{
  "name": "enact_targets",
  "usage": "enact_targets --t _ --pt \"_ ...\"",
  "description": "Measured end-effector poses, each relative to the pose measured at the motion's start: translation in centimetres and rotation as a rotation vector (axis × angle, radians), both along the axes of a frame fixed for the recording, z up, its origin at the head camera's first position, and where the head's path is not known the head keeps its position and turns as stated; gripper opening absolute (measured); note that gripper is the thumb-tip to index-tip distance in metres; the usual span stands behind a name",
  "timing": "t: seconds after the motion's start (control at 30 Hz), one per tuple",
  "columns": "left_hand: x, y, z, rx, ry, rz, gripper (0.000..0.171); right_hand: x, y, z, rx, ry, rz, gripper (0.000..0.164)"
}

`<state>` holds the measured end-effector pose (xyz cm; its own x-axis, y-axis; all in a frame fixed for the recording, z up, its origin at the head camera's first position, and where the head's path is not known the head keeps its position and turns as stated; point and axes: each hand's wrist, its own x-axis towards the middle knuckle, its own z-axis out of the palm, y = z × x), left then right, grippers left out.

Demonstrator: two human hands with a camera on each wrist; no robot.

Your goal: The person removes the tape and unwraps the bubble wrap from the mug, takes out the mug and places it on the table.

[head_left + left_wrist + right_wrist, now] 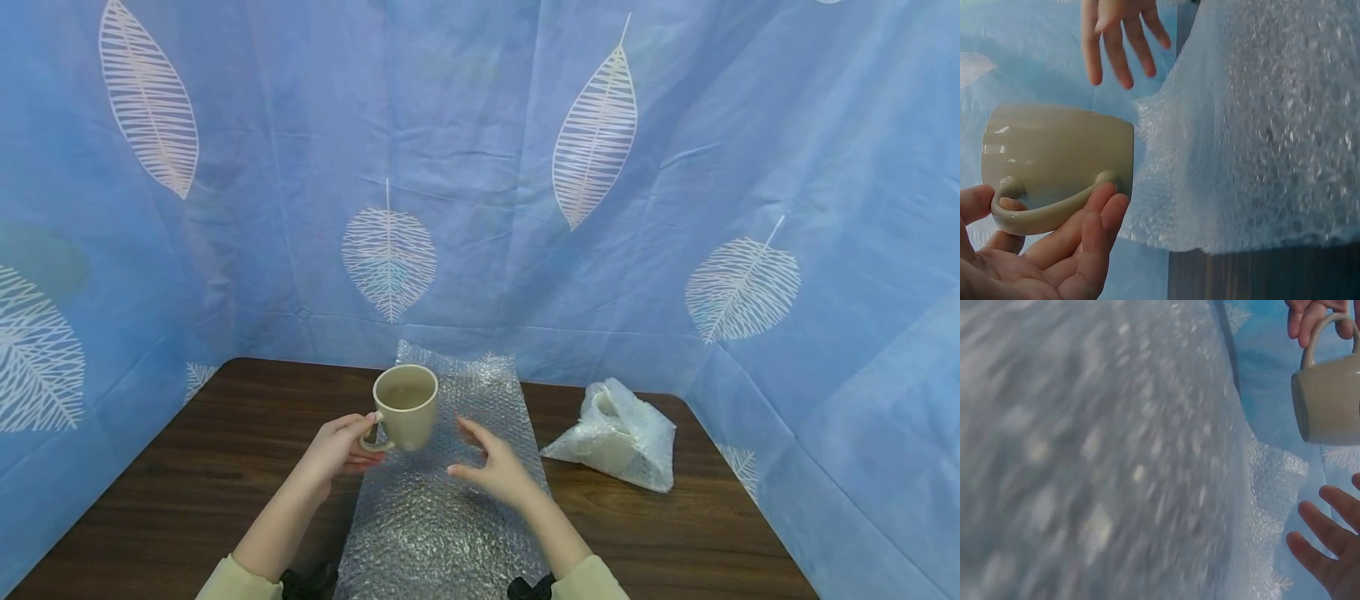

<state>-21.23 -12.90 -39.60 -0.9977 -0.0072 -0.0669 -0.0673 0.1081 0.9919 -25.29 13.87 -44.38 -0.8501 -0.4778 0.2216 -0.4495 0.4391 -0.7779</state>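
My left hand grips a beige mug by its handle and holds it upright above a long sheet of bubble wrap. In the left wrist view the fingers curl about the mug's handle. To the right of the mug, my right hand is spread over the sheet with nothing in it. Its fingers stand apart from the mug in the right wrist view. The bubble wrap runs from the near edge of the table to the back.
A bundle of bubble wrap with a pale object inside lies on the right of the dark wooden table. A blue cloth with white leaf prints hangs behind the table and along both sides.
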Motion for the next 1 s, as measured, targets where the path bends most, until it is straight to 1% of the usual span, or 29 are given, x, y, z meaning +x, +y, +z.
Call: enact_targets --t 0.23,0.37,0.5,0.63,0.7,0.83,1.0 --pt "-0.3 -1.0 0.1 -0.02 -0.001 0.027 0.043 1.2 1.8 0.2 0.151 -0.04 0.024 0.079" --pt "-0.6 -1.7 0.1 -0.04 -0.006 0.031 0.043 2.0 2.9 0.2 0.207 -0.059 0.051 0.08" --pt "-1.0 -2.3 -0.1 -0.057 -0.011 0.032 0.044 2.6 3.7 0.2 0.247 -0.043 0.075 0.081" --pt "-1.1 -2.9 -0.4 -0.062 -0.012 0.042 0.044 2.9 4.5 0.5 0.279 -0.021 0.108 0.08" --pt "-1.1 -3.2 -0.6 -0.058 -0.01 0.045 0.045 3.0 4.9 0.7 0.301 -0.026 0.128 0.081" --pt "-1.2 -3.8 -1.0 -0.044 -0.012 0.055 0.046 3.3 6.0 1.1 0.393 -0.044 0.176 0.082" --pt "-1.4 -4.6 -1.4 -0.039 -0.015 0.067 0.047 4.0 7.4 1.2 0.467 -0.115 0.273 0.086"
